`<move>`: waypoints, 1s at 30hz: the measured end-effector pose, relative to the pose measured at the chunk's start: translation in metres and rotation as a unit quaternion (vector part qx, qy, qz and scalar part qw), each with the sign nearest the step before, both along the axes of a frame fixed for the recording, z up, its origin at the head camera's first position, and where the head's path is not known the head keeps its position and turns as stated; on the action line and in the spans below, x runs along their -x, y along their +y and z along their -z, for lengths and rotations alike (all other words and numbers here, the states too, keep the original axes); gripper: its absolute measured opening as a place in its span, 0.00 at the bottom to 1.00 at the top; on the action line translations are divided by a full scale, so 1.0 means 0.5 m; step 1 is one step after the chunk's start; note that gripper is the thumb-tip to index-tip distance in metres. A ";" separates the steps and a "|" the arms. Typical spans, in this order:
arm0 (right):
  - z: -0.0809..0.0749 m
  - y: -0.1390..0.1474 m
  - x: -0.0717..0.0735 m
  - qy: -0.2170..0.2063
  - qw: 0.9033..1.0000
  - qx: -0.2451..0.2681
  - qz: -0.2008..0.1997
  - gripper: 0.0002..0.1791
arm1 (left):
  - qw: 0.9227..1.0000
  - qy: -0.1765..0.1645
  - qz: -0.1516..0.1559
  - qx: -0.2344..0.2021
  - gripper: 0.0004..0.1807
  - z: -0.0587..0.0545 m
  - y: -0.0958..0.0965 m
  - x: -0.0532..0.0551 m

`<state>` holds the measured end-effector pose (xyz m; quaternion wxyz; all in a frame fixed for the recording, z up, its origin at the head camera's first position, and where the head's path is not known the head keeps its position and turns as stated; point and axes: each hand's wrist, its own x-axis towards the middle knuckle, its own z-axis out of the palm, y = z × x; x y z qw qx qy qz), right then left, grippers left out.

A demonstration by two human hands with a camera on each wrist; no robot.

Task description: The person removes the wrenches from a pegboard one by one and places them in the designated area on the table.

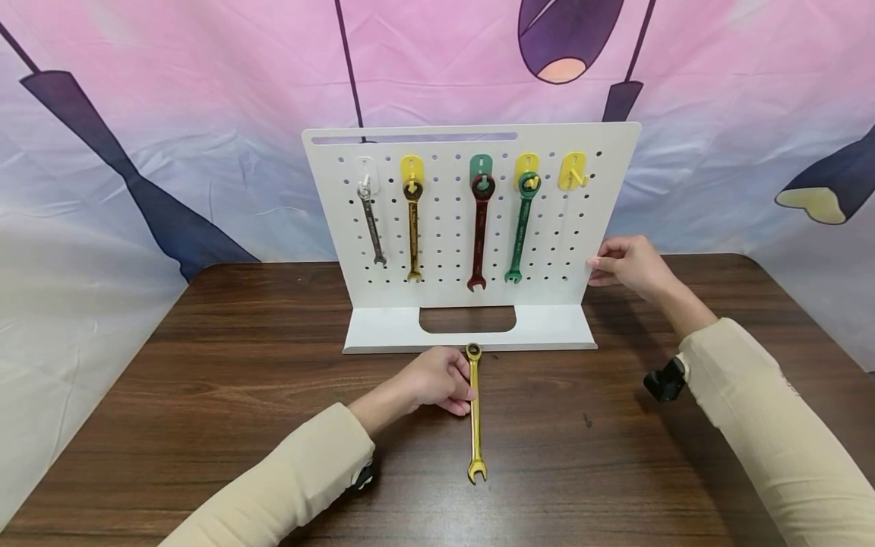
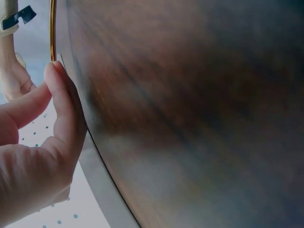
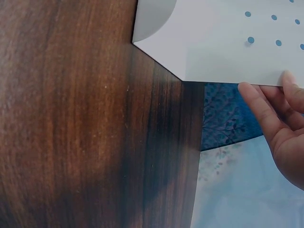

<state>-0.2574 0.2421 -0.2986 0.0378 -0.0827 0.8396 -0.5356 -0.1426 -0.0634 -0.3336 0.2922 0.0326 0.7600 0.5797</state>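
My left hand (image 1: pixel 443 380) pinches a gold combination wrench (image 1: pixel 475 414) between thumb and fingers in front of the pegboard. The wrench's ring end points toward the board and its open end toward me. In the left wrist view, the wrench (image 2: pixel 52 31) shows as a thin gold strip above the fingertips of the left hand (image 2: pixel 42 128). My right hand (image 1: pixel 632 266) grips the right edge of the white pegboard (image 1: pixel 444 228) low down. Seen from the right wrist, the thumb of this hand (image 3: pixel 285 123) lies on the board's face, with fingers behind the edge.
On the board's hooks hang a silver wrench (image 1: pixel 371 224), a dark gold one (image 1: pixel 413 232), a dark red one (image 1: pixel 480 235) and a green one (image 1: pixel 522 232). A yellow hook (image 1: pixel 573 171) sits at far right. The wooden table (image 1: pixel 239 395) meets a patterned cloth (image 1: pixel 225 175) behind.
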 end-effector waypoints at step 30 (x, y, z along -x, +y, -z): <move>0.001 0.000 0.002 0.001 1.000 0.001 0.003 0.09 | 0.999 -0.005 -0.019 0.034 0.09 -0.001 0.005 -0.003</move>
